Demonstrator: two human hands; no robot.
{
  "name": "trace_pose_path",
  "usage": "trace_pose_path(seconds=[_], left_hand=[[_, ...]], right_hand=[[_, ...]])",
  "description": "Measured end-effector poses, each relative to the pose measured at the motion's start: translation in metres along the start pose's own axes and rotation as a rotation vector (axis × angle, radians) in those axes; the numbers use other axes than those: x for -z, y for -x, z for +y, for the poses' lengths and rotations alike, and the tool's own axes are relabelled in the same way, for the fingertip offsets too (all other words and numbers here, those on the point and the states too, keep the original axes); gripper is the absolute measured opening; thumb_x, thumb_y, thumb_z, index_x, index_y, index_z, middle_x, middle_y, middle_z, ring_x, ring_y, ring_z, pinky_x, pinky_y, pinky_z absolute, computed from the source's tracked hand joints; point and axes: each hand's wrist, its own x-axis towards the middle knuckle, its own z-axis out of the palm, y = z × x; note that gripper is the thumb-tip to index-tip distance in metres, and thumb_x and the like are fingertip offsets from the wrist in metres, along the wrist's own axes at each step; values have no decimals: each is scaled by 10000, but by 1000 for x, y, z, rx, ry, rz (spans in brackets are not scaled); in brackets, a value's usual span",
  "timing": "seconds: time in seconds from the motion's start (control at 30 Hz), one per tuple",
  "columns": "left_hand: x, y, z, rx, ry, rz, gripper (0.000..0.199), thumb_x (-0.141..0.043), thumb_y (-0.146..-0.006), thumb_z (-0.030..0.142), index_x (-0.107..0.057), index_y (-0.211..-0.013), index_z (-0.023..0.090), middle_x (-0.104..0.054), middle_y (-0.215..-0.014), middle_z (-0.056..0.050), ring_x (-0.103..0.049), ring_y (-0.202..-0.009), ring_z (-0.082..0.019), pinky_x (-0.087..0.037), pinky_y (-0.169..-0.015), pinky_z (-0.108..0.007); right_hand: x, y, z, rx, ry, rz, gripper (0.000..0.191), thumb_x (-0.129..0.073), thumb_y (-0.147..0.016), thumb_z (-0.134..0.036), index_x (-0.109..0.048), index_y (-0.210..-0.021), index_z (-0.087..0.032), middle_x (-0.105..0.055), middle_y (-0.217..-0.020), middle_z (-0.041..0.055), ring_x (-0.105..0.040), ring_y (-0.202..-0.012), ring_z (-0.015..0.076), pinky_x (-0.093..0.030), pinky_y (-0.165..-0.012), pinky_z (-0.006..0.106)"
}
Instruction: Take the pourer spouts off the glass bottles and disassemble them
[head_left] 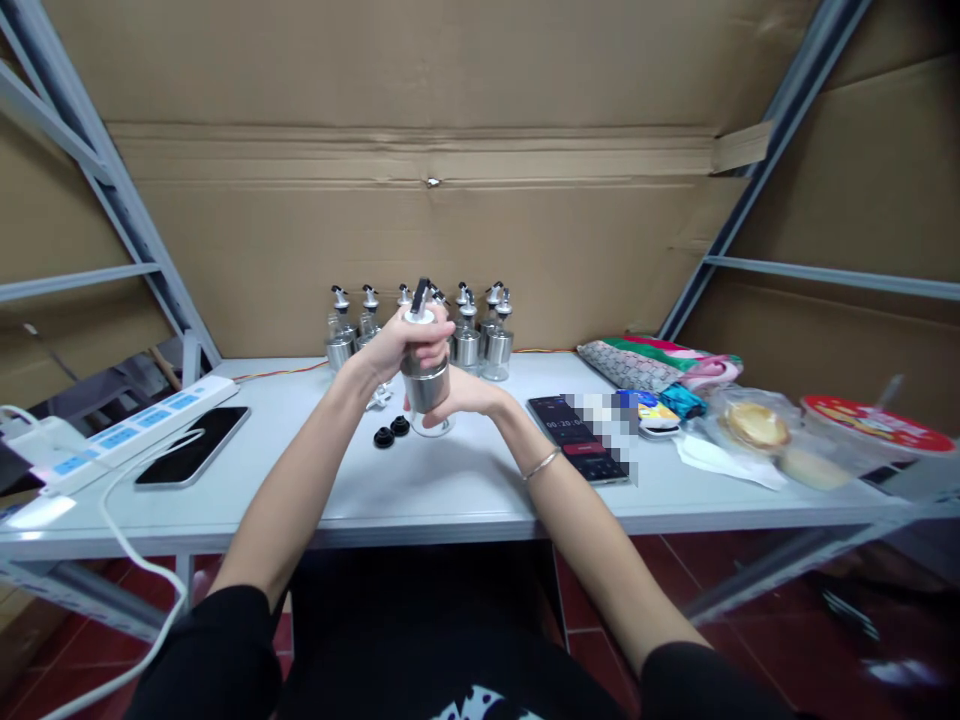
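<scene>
A glass oil bottle (426, 388) with a steel sleeve and a black-tipped pour spout is tilted over the table in both my hands. Round its upper part, just below the spout, the fingers of my left hand (397, 345) are closed. My right hand (471, 393) grips it lower down, near the glass base. Two small black caps (384, 437) lie on the table just left of the bottle's base. Behind them are some small white pieces (379, 399), partly hidden by my left hand.
Several similar oil bottles (497, 345) stand along the cardboard wall. On the right are a phone (577, 440), a folded cloth (637, 362), wrapped food (756, 425) and a red-lidded tub (877, 425). A power strip (139, 430) and another phone (193, 450) lie left.
</scene>
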Motion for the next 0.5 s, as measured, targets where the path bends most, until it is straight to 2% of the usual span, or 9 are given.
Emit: trace_pose_path(seconds=[0.1,0.2,0.27,0.33,0.37,0.4,0.5], left_hand=[[-1,-6,0,-28,123,-140,458,-685,-618,472,-326,-530,203,-248,-378,95,-320,-330,-50,-504,-595,-327],[-12,-14,2,-75,170,-216,502,-670,-616,519,-291,-529,203,-228,-382,91,-333,-329,-56,-526,-624,-345],[-22,-18,4,-73,163,-191,500,-649,-653,525,-284,-540,202,-228,-392,88,-345,-338,-58,-536,-633,-342],[-28,-21,6,-77,159,-102,479,-623,-703,510,-286,-559,202,-241,-414,87,-355,-353,-55,-543,-629,-323],[-30,-22,7,-89,165,-45,461,-615,-723,494,-293,-572,202,-254,-429,87,-360,-359,-51,-544,-622,-308],[-31,-23,7,-107,174,14,441,-612,-736,474,-301,-585,201,-269,-445,89,-364,-364,-45,-542,-611,-289],[-30,-23,6,-158,181,174,389,-638,-738,391,-326,-609,198,-296,-477,99,-361,-364,-22,-523,-567,-227]], right_hand=[[3,3,8,105,-340,-306,487,-795,-506,-345,-568,-881,-134,-660,-800,45,-599,-743,182,-475,-694,318],[4,0,24,219,-701,-664,639,-792,-507,-446,-503,-984,-134,-662,-725,50,-619,-653,193,-495,-640,343],[5,-4,33,294,-869,-929,652,-768,-546,-446,-467,-1037,-139,-663,-696,52,-626,-612,201,-509,-599,357],[7,-7,39,345,-968,-1098,649,-741,-591,-433,-432,-1085,-147,-671,-712,66,-637,-608,213,-516,-569,367],[8,-8,40,349,-1002,-1122,652,-735,-602,-432,-418,-1099,-153,-674,-726,74,-640,-611,217,-517,-560,368],[9,-8,40,343,-1037,-1090,650,-730,-608,-436,-409,-1101,-159,-674,-738,77,-640,-612,215,-514,-551,363],[10,-4,39,287,-1088,-828,617,-718,-604,-418,-407,-1075,-168,-658,-753,67,-631,-623,202,-494,-547,333]])
